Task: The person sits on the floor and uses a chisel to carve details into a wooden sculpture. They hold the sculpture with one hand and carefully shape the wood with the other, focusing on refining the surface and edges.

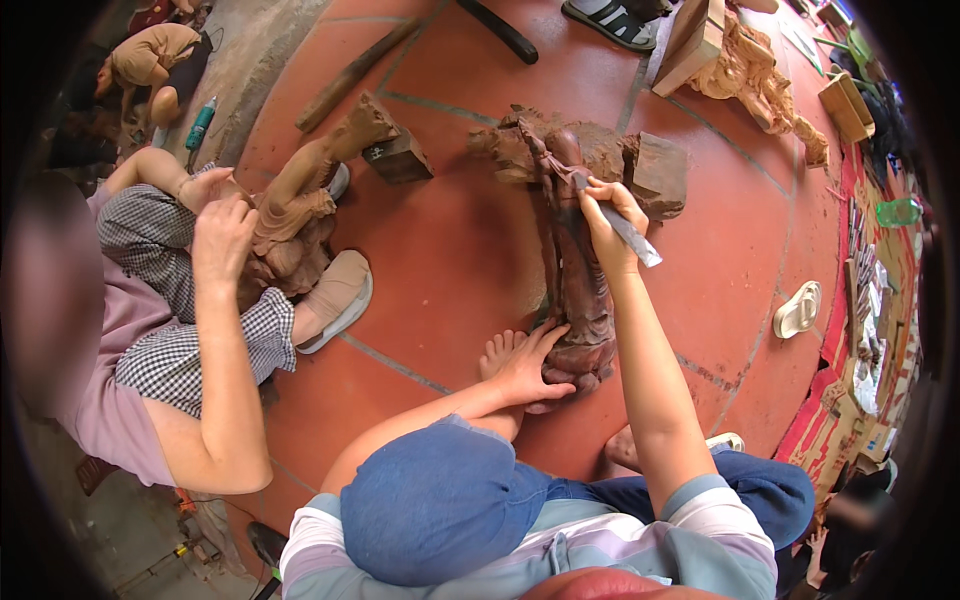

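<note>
Dark reddish-brown wood at the centre: a long carved figure point(572, 275) on the red-tiled floor point(430, 270), upper end by a rough timber block point(655, 175), lower end beside a bare foot point(497, 350). Left hand point(530, 368) low on the carved figure, fingers spread wide over the folded lower edge, thumb well apart from the others. Right hand point(612, 210) near the opposite end, fingers closed on a flat grey tool point(635, 240), broad end slanting out over bare tile to the right. Hard to tell touching from just apart at the other tip. To the left, a broad stretch of open tile as far as a co-worker's beige-clad foot point(340, 290) and a lighter brown carving point(285, 215), with a small dark block point(398, 155) near its top. Farther off, a wooden stick point(355, 75) and a black bar point(498, 28), both well apart from the timber block. To the right, open floor again, out past a pale sandal point(797, 310) to the edge of a red mat point(820, 390). At upper right, a pale wood carving point(745, 75). Tightest room between bare foot and left hand.
</note>
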